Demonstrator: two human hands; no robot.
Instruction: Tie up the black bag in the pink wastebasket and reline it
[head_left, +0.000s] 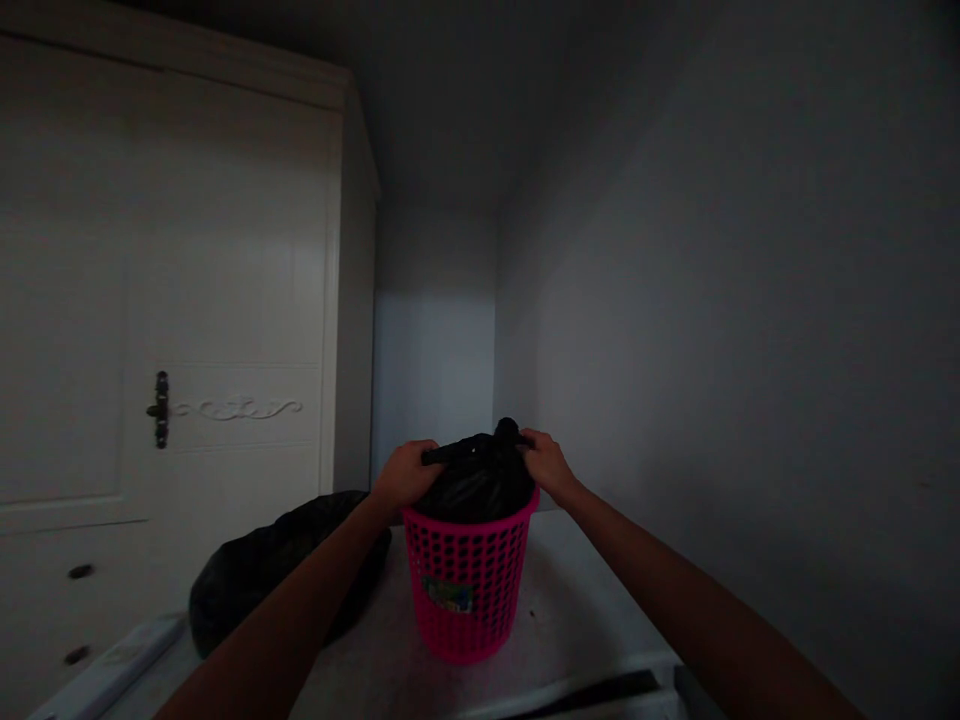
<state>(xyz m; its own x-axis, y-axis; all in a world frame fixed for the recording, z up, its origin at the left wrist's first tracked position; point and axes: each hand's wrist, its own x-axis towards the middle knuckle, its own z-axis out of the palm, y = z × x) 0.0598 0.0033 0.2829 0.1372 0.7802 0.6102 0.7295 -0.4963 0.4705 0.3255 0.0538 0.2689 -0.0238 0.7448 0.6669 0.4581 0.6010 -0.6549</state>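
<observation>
A bright pink perforated plastic basket [469, 590] stands upright on a white surface, a small colourful label on its front. Inside it sits a black plastic bag [480, 492], which bulges above the rim and comes together in a knot at the top. My left hand [407, 473] grips a twisted end of the bag at the left of the rim. On the other side, my right hand [546, 462] is closed on the bag's plastic close to the knot. The fingertips of both hands are partly hidden by the bag.
Left of the basket, behind my left forearm, lies another full black bag [277, 550]. A white wardrobe [247, 300] with a dark handle [160, 410] rises at the left. A pale wall [712, 350] runs along the right. The white surface [592, 600] ends at a near edge.
</observation>
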